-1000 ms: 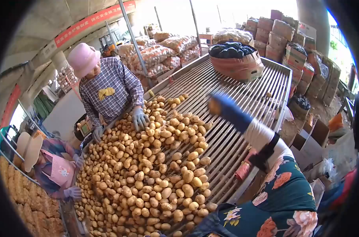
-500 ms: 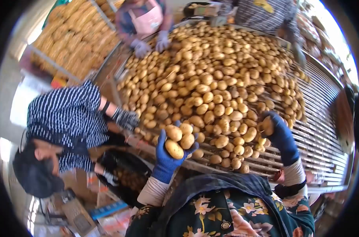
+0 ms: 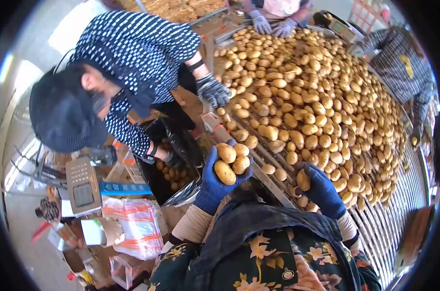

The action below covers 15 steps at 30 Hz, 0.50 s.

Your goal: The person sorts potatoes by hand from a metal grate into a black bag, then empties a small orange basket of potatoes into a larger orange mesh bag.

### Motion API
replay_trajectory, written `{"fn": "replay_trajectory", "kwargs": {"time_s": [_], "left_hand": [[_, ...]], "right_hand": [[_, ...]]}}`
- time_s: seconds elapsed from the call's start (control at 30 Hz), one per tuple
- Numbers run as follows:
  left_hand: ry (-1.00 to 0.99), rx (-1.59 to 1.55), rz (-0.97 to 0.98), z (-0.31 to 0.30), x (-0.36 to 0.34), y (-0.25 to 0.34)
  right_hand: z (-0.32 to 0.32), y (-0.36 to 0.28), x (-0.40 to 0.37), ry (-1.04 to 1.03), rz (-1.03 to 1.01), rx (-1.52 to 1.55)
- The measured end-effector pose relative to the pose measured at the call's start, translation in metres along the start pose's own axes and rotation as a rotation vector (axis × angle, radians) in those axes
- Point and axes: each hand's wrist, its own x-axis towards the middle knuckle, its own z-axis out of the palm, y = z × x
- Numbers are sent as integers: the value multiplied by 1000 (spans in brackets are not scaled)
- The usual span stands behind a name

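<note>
In a blue knitted glove, my left hand [image 3: 211, 189] is cupped upward around several potatoes [image 3: 225, 172], held in front of my chest at the sorting table's near edge. My right hand [image 3: 322, 193], gloved the same way, has its fingers around one potato [image 3: 303, 180], low over the slatted surface. Beyond both hands spreads a large heap of loose potatoes [image 3: 322, 116]. A few stray potatoes [image 3: 274, 171] lie on the slats between my hands.
At left a co-worker [image 3: 142, 53] in a patterned top leans over a black-lined container [image 3: 154, 186] holding potatoes. Two other people stand at the table's far side. A scale [image 3: 82, 184] and plastic bags [image 3: 133, 225] are at lower left. Bare metal slats [image 3: 375, 233] run along the right.
The view has swung left, bringing the co-worker and black-lined container nearer the middle. My right hand, still around its potato, has come closer to my left hand, which keeps its potatoes.
</note>
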Motion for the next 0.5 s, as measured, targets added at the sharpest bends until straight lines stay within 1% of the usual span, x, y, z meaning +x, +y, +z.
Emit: {"fn": "replay_trajectory", "kwargs": {"time_s": [0.03, 0.1, 0.13, 0.17, 0.2, 0.23, 0.27, 0.3, 0.33, 0.37, 0.4, 0.43, 0.47, 0.5], "left_hand": [[-5, -33, 16, -8, -5, 3], [13, -25, 91, -28, -12, 10], [58, -54, 102, -36, -17, 12], [102, -85, 113, -46, -22, 16], [31, -75, 138, -62, -25, 19], [38, -88, 172, -73, -29, 21], [8, -99, 179, -83, -34, 23], [-24, -108, 180, -93, -37, 24], [-75, -160, 196, -101, -40, 26], [-73, -168, 212, -108, -47, 25], [111, -149, 235, -104, -55, 28], [295, -128, 255, -102, -61, 29], [111, -181, 261, -122, -62, 28], [113, -185, 272, -123, -64, 29]], "right_hand": [[4, 2, 1, -29, -4, -15], [10, 7, 6, -15, -251, -391], [16, -12, 11, -47, -365, -541], [22, -11, 17, -88, -388, -546], [26, -4, 18, -117, -168, -181], [27, 7, 19, -138, 71, 174], [24, 24, 27, -197, -13, 48], [26, 23, 30, -219, -14, 35], [28, 21, 35, -220, 31, 96], [31, 18, 39, -218, 79, 158], [37, 0, 39, -202, 158, 150], [35, 0, 43, -214, 157, 143], [30, 2, 49, -281, 144, 83], [28, 3, 53, -346, 130, 23]]}}
